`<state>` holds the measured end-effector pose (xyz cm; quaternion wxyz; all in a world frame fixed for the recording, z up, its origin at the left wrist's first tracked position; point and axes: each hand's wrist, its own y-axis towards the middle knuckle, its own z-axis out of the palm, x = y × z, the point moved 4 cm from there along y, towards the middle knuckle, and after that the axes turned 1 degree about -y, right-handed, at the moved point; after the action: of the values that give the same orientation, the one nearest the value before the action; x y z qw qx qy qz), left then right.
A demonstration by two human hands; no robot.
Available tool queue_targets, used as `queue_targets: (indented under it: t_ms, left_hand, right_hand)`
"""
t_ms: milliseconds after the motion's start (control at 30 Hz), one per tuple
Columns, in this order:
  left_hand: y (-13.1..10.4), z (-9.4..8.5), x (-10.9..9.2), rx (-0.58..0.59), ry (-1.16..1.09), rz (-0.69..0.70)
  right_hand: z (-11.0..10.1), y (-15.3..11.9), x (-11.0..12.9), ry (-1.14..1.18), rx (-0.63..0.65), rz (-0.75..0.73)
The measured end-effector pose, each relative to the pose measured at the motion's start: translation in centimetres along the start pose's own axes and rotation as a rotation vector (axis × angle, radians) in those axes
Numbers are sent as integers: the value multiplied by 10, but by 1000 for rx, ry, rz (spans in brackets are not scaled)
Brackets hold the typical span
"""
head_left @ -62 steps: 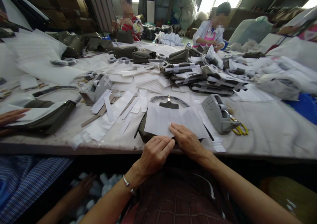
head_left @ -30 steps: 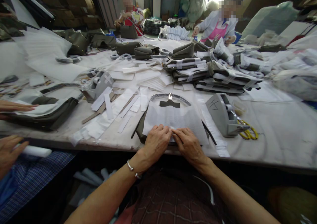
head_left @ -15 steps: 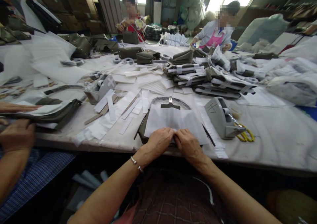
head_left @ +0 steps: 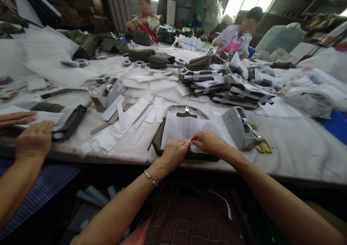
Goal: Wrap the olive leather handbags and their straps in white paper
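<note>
An olive-dark handbag lies in front of me at the table edge, its wrapped handle arching away. A thin white sheet covers most of it, below a dark flap tab with a metal clasp. My left hand is closed at the sheet's front edge, thumb and fingers pressed together on it. My right hand pinches the sheet just beside the left fingertips, with the wrist bent in from the right. The bag's front lower side shows dark beneath the right hand.
A grey tape dispenser and yellow-handled scissors stand to the right. Paper strips and another dispenser lie left. Wrapped bags are stacked behind. A co-worker's hands press on another bag at left.
My right hand has turned flatter, its forearm swinging out to the right, and the sheet has shifted slightly. The left hand stays nearly in place. The co-worker's hand at left has moved right over their bag.
</note>
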<state>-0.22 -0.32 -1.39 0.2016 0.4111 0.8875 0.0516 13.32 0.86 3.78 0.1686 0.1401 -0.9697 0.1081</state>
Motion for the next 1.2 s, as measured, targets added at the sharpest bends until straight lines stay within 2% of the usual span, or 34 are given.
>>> queue_targets:
  t_ms: [100, 200, 300, 400, 533, 567, 667, 767, 867, 967, 1033, 1133, 1200]
  left_hand:
    - [2, -2, -4, 30, 61, -28]
    - [0, -2, -4, 3, 99, -45]
    - [-4, -1, -1, -19, 83, -84]
    - [-2, -7, 1, 53, 54, -100]
    - [24, -26, -2, 307, 68, -110]
    - [34, -31, -3, 333, 79, -125]
    - [63, -36, -1, 244, 132, -128]
    - [75, -17, 9, 183, 176, -123]
    - [71, 6, 19, 148, 180, -107]
    - [64, 19, 25, 103, 170, -76]
    - [63, 22, 28, 62, 152, -60]
    - [63, 24, 32, 23, 133, -63]
    - [63, 24, 34, 14, 130, -77]
  right_hand:
    - [-3, 17, 2, -39, 64, -3]
    - [10, 23, -6, 49, 73, -31]
    - [24, 18, -19, 251, -17, -117]
    - [34, 9, -28, 292, -127, -192]
    - [46, 5, -32, 200, -256, -219]
    - [48, 5, -32, 156, -293, -209]
    - [55, 2, -32, 29, -386, -172]
    - [59, -4, -31, 6, -433, -139]
    - [48, -9, -27, 39, -367, -104]
    - [21, -3, -19, 34, -123, -119]
    - [-1, 11, -14, -25, -36, -114]
    - [-25, 41, -10, -124, -156, -45]
    - [-21, 59, -15, -157, -234, 18]
